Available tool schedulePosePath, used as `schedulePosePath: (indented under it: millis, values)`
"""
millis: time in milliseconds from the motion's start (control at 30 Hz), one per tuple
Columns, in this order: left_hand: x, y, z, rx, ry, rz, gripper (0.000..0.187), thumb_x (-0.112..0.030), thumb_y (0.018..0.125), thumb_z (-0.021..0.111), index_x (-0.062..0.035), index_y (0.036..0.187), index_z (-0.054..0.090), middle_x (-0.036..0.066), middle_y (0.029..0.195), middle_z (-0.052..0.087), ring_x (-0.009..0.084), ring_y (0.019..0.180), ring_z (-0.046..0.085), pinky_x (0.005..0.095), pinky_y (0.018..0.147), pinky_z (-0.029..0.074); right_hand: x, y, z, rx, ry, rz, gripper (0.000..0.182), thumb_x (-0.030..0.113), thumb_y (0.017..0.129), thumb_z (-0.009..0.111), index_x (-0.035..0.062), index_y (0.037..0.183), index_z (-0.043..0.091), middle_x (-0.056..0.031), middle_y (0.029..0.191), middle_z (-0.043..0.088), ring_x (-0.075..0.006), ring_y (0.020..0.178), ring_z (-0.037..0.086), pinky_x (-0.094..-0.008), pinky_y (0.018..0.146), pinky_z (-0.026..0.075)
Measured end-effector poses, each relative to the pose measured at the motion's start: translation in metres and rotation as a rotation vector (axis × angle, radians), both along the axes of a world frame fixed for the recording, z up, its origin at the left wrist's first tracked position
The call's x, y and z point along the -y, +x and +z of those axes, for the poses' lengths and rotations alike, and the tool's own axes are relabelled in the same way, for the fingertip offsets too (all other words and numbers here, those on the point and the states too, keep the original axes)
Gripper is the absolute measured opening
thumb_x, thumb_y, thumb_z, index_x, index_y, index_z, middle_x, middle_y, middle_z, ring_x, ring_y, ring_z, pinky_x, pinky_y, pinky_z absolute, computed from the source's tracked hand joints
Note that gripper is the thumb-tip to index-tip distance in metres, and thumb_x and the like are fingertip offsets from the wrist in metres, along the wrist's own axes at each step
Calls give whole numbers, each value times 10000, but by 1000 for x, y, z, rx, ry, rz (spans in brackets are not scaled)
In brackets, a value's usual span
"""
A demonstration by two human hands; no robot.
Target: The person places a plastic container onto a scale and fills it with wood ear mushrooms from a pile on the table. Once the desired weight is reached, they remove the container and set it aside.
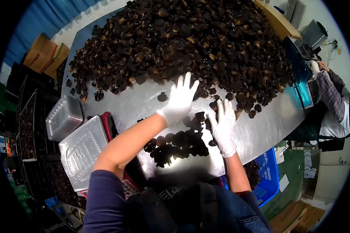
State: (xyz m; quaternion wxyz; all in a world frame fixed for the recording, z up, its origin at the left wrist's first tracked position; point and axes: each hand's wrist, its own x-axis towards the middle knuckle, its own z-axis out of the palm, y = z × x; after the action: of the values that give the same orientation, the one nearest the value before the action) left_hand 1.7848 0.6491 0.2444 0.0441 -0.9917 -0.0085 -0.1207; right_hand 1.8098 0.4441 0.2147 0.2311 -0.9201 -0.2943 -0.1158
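Dried mushroom heap, far tabletop; left hand and right hand, gloved, open flat, raking pieces toward small near pile: risk, loose pieces sliding off tabletop's near edge beside blue crate.

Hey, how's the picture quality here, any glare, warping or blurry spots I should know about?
Head view: strong fisheye warping, with black corners and the metal table bowed; bright glare on the table near the small mushroom pile by the person's chest; a soft blurred patch at the lower middle; the big mushroom heap is dark and low in detail; the white-gloved left hand and right hand look sharp.
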Motion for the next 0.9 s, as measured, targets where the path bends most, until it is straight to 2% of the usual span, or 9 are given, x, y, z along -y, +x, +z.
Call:
schedulePosePath:
  millis: [200, 433, 533, 600, 633, 700, 767, 833, 900]
  values:
    - [-13, -112, 29, -306, -113, -211, 575, -181, 865, 609, -2, 1390, 459, 276, 1369, 466, 392, 1160, 550, 419, 897, 513, -3, -74, 57, -298, 95, 544, 489, 113, 809, 684, 79, 1288, 590, -179, 1394, 481, -370, 1317, 437, -443, 1091, 351]
    - [-25, -77, 79, -791, -338, -48, 458, -180, 857, 594, 10, 1272, 557, 231, 1229, 572, 343, 1012, 640, 390, 703, 557, -63, 37, 34, -27, 179, 161, 539, 187, 856, 642, 93, 1370, 509, -171, 1472, 422, -373, 1338, 408, -461, 1066, 355]
    - [-35, -72, 33, 176, 116, -129, 495, -206, 862, 591, 39, 1285, 518, 232, 1184, 593, 319, 1046, 640, 382, 721, 562, -72, 20, 13, -27, -135, 386, 544, 227, 871, 636, 133, 1387, 491, -153, 1453, 446, -353, 1380, 370, -520, 1126, 259]
    - [-29, -79, 57, -524, 263, -248, 543, -232, 894, 572, 73, 1330, 462, 246, 1192, 585, 308, 1113, 619, 377, 824, 551, -50, -19, 20, -45, -257, 543, 484, 189, 874, 644, 160, 1344, 534, -115, 1412, 491, -315, 1359, 412, -514, 1140, 246]
    - [-29, -77, 81, -794, -380, -118, 542, -265, 928, 547, 54, 1356, 452, 243, 1248, 564, 320, 1131, 609, 375, 857, 543, -36, -38, 23, -64, -265, 614, 413, 165, 872, 641, 168, 1283, 594, -89, 1375, 530, -291, 1330, 458, -516, 1140, 248]
    - [-35, -99, 63, -633, -214, -216, 437, -268, 941, 544, 12, 1276, 532, 206, 1132, 632, 335, 1033, 646, 388, 807, 549, -17, -56, 57, -234, 25, 704, 303, 81, 845, 635, 172, 1130, 683, -74, 1250, 617, -271, 1225, 551, -509, 1124, 285]
    - [-46, -83, 80, -709, -779, -17, 348, -249, 885, 590, -43, 1163, 628, 123, 906, 680, 332, 872, 668, 414, 787, 539, -12, -39, 68, -210, 239, 533, 273, -4, 823, 618, 92, 1064, 701, -114, 1130, 665, -298, 1136, 594, -448, 1035, 399]
    - [-59, -50, 59, -471, -100, -234, 333, -218, 863, 600, -41, 1145, 626, 122, 894, 645, 331, 861, 644, 419, 766, 539, -12, -12, 49, -45, 288, 174, 299, 3, 848, 604, 8, 1143, 653, -193, 1203, 618, -358, 1166, 559, -412, 1033, 405]
    - [-60, 1, 23, 16, -172, -110, 316, -158, 825, 644, -24, 1110, 621, 136, 896, 608, 333, 883, 622, 419, 753, 540, -14, 21, 11, 8, 96, -30, 523, 112, 868, 600, 50, 1374, 485, -227, 1416, 445, -390, 1298, 417, -460, 1061, 351]
